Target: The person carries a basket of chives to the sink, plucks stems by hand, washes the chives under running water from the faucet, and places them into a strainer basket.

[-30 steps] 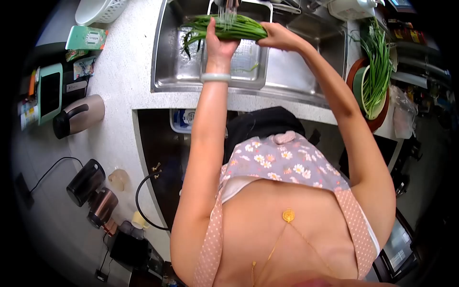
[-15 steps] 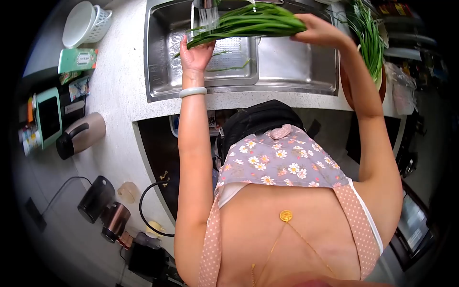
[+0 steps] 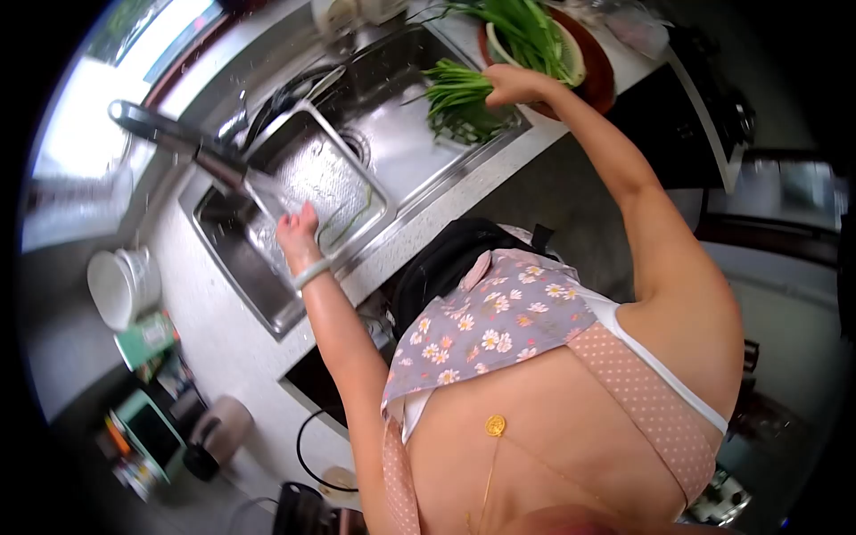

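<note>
My right hand (image 3: 517, 85) is closed around one end of a bunch of green chives (image 3: 459, 89), which hangs over the right basin of the sink (image 3: 392, 134). My left hand (image 3: 298, 234), with a pale bangle at its wrist, is beside the water running from the faucet (image 3: 178, 143). Its fingers look loosely curled and apart, and nothing shows in them. Below lies a perforated metal drain tray (image 3: 385, 209) set over the left basin. A few loose green strands (image 3: 348, 218) rest on it.
Right of the sink, more chives (image 3: 535, 40) lie in a pale basket (image 3: 575, 67) within a brown bowl (image 3: 599, 80). At left on the counter are white baskets (image 3: 116, 285), a green box (image 3: 147, 339) and a kettle (image 3: 218, 437). A window is at upper left.
The chives have moved out of the running water, rightward over the other basin, in my right hand. My left hand no longer supports their far end. The view has turned.
</note>
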Tool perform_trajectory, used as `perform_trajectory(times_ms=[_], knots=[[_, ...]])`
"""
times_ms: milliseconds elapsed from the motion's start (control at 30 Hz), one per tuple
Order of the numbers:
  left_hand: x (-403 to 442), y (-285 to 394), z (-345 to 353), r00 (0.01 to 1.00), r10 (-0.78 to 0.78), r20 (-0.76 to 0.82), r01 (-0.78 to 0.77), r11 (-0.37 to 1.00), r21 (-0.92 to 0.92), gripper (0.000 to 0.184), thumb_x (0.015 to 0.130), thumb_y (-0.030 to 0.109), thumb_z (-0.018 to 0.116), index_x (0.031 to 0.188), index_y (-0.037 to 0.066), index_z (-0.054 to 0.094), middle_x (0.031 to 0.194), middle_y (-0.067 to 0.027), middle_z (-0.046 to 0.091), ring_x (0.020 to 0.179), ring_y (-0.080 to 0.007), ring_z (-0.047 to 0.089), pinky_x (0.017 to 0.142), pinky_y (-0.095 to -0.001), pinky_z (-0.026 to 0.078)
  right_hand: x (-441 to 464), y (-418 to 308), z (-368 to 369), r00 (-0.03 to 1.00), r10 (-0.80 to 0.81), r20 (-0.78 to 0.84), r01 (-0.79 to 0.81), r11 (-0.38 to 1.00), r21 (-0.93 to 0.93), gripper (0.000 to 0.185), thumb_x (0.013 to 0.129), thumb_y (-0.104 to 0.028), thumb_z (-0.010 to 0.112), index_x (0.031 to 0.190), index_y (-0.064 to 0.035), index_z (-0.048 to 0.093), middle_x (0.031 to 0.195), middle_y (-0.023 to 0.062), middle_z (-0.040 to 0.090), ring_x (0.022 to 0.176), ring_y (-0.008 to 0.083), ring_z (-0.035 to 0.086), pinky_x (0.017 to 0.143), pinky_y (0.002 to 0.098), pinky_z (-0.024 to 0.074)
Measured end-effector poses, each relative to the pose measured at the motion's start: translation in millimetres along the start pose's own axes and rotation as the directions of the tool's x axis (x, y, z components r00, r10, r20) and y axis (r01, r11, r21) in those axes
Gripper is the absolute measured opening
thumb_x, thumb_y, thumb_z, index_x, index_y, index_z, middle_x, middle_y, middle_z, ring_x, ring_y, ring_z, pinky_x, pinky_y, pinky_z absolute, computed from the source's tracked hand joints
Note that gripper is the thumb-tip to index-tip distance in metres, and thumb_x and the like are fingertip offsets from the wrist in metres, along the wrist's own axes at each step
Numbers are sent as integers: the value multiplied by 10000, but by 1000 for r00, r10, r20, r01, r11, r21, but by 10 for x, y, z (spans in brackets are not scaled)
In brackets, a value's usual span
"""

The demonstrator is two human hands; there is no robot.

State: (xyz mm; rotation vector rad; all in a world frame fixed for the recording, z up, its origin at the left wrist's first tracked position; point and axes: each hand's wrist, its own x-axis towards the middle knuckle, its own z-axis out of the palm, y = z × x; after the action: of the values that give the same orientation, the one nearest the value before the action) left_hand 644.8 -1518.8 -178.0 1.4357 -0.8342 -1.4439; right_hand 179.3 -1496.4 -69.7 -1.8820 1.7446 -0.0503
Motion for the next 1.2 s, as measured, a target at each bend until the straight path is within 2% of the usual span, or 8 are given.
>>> perform_trajectory(times_ms=[100,467,567,633,733,900,1000,1200], knots=[[242,-311,-121,994,104,44,-102,993,-53,611,757,-66,608,1125,-265,164,1141,-324,379,1073,-308,485,913,-340,431,-160,-72,-171,975,172,142,-129,953,-273,224,665,-123,609,574,42,488,501,124,451,431,220,437,423,390,326],[-180,-58,470,791,584,184,-594,658,463,403,671,194,758,1009,35,606,975,-68,633,855,-184,600,766,-333,494,-702,625,-1222,993,-51,-102,77,958,277,250,739,-121,601,940,15,543,729,54,547,619,140,506,553,304,415],[-219,-107,710,902,427,64,-420,834,359,355,714,179,690,1015,22,584,979,-75,616,880,-193,586,785,-346,494,-1076,692,-1489,934,32,-356,174,830,530,221,798,-163,645,947,-29,551,720,-17,543,591,40,471,505,202,384],[-190,-144,872,961,273,-30,-262,945,194,325,743,169,645,1019,14,568,982,-79,604,896,-199,576,797,-354,493,-1129,1015,-1507,828,-124,-546,480,659,579,436,835,-283,621,1227,-114,534,1030,106,648,875,264,622,806,308,470],[-116,-224,1113,990,-25,-136,-3,979,-204,284,787,154,577,1025,1,546,986,-86,587,921,-208,562,815,-366,493,-1082,1389,-1247,846,85,-527,334,684,648,225,807,-209,662,898,-34,554,674,-18,539,575,49,478,517,216,396],[63,-494,1662,886,-459,-60,282,638,-717,234,859,129,464,1035,-19,508,994,-97,559,962,-224,538,846,-387,493,-297,1967,-234,885,374,-279,61,500,864,350,763,-291,700,879,18,581,677,58,595,594,134,580,572,265,461],[-245,-188,2489,916,-389,102,386,778,-496,267,882,142,478,1094,-20,488,1047,-113,548,993,-221,532,906,-360,462,27,2275,-70,838,454,-303,-140,715,684,529,734,-414,698,952,46,553,761,134,615,708,219,626,670,344,496],[-696,400,3886,708,99,699,-131,991,-8,225,899,113,519,1088,-7,534,1038,-97,588,944,-174,574,843,-292,468,-73,2215,-100,611,203,-765,-349,937,-30,941,663,-647,646,1154,105,365,1125,280,489,1111,381,487,862,484,449]])
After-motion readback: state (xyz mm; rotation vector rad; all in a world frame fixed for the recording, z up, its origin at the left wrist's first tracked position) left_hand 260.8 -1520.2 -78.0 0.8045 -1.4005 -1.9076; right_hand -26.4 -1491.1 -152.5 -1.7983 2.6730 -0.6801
